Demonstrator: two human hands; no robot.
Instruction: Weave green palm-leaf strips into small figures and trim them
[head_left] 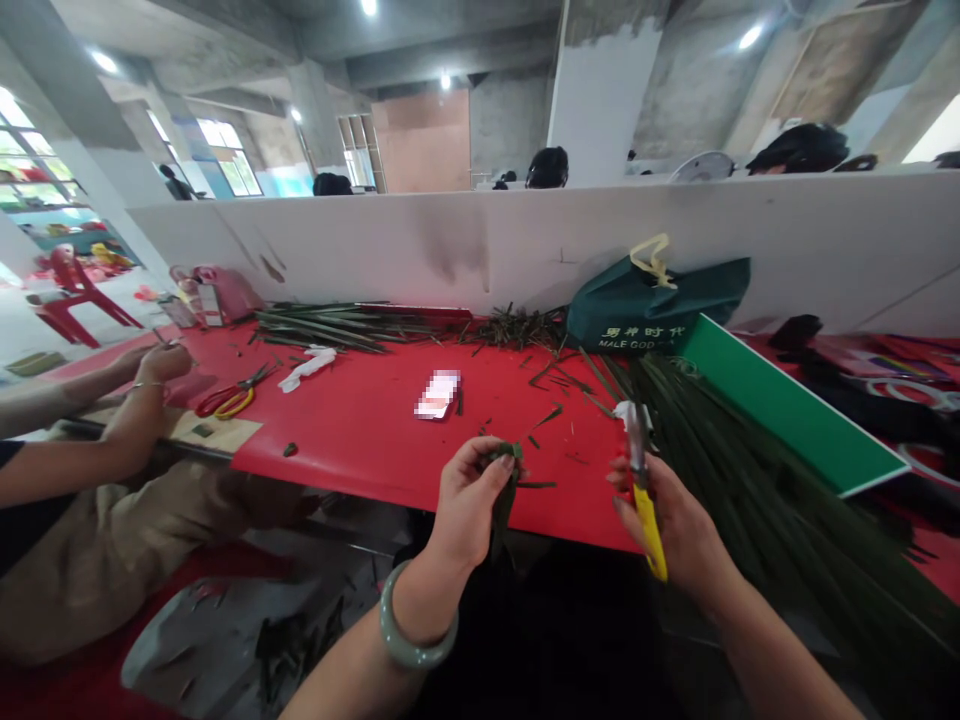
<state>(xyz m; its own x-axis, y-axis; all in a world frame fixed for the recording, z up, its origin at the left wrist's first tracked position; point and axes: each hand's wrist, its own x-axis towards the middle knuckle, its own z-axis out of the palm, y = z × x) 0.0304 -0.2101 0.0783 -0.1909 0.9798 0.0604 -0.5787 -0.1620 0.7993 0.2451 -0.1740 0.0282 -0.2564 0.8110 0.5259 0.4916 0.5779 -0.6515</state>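
Observation:
My left hand (466,500) pinches a folded dark green leaf strip (504,478) at the front edge of the red table (360,420); the strip hangs down past my fingers. A pale green bangle sits on that wrist. My right hand (671,520) is closed round scissors (641,470) with yellow and red handles, blades pointing up and away, a hand's width right of the strip. A thick pile of long green leaves (750,470) lies just right of my right hand.
A phone (438,393) lies mid-table. A dark green bag (652,305) and a green board (787,410) stand at the back right, another leaf bundle (337,325) at the back left. A person at the left has hands (150,375) near red-yellow scissors (229,398). A white partition (480,240) backs the table.

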